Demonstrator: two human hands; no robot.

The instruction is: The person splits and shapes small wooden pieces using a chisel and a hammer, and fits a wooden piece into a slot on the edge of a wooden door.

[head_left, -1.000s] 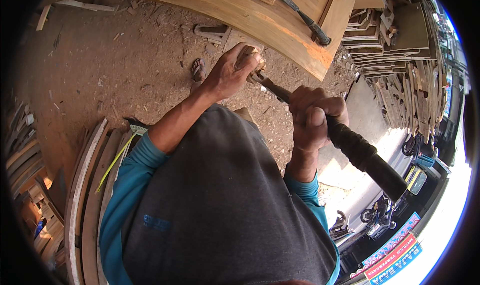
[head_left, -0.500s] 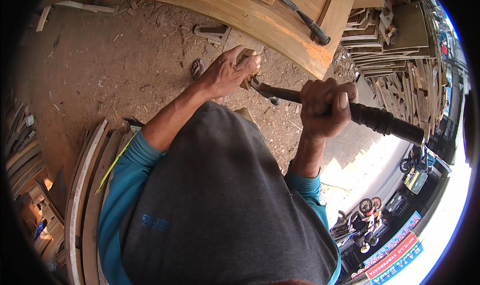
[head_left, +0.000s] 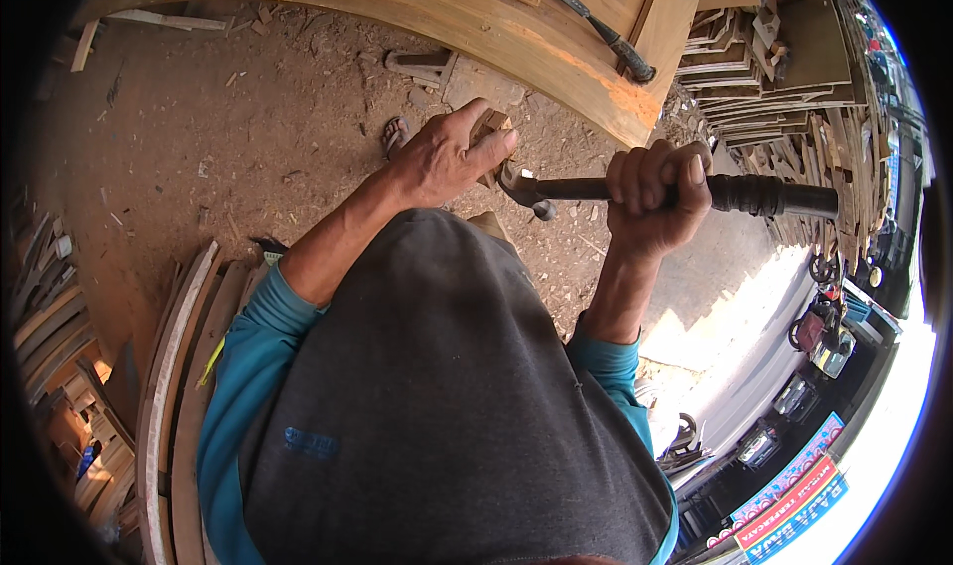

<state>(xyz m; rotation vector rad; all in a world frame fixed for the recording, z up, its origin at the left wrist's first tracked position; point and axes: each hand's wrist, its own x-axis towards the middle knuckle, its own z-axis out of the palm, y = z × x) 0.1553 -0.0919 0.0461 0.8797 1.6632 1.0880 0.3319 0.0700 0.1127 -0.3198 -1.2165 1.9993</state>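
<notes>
The block sits inside the left grip, which clasps it, presumably to steady it against the hammer, whose head is at its 5 o'clock. Toward 3 o'clock, the right grip clenches the handle mid-length, likely for leverage. Toward 1 o'clock lies a panel.

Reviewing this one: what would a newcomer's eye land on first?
Probably the dark hammer right of centre, gripped in the right hand, its head close to the small wood block in the left hand. Next, the wooden panel across the top, with a dark-handled tool lying on it.
</notes>
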